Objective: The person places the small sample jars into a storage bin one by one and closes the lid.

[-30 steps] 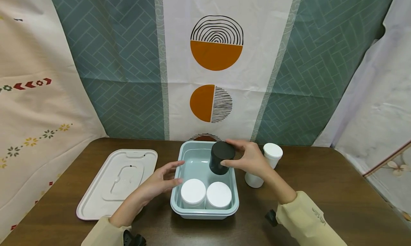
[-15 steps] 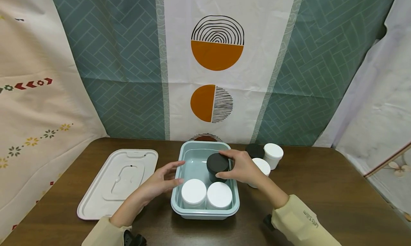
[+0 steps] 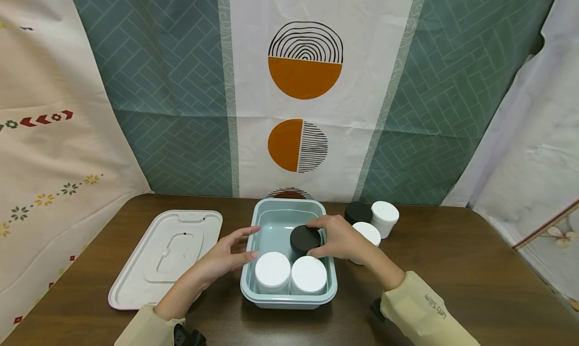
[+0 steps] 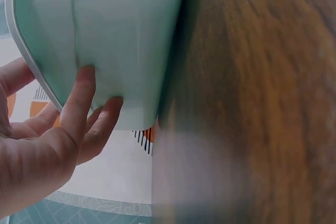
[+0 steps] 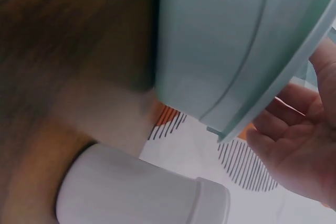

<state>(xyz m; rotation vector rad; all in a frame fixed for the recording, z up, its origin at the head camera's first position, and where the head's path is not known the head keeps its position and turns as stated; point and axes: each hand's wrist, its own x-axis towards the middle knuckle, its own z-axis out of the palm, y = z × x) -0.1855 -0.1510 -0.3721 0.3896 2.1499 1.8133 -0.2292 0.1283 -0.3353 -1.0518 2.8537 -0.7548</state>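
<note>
A pale blue-green plastic tub (image 3: pixel 288 300) stands on the table, two white-lidded jars (image 3: pixel 273 271) side by side in its near end. Inside, just behind them, my right hand (image 3: pixel 340 239) grips a black jar (image 3: pixel 305 239) by its sides, thumb on the near side and fingers on the far side. Low in the tub, the jar's base is hidden. My left hand (image 3: pixel 235 249) holds the tub's left side. In the left wrist view two fingertips press its outer wall (image 4: pixel 126 35), while another digit reaches over the rim.
A white lid (image 3: pixel 169 258) lies flat to the left of the tub. Right of it, behind my right hand, stand a white jar (image 3: pixel 385 218), another white-lidded jar (image 3: pixel 367 233) and a black jar (image 3: pixel 358 213). A patterned cloth (image 3: pixel 307 150) hangs behind the table (image 3: pixel 452 265).
My right hand has lowered the black jar into the tub and brought it nearer the two white-lidded jars. My left hand has stayed at the tub's side.
</note>
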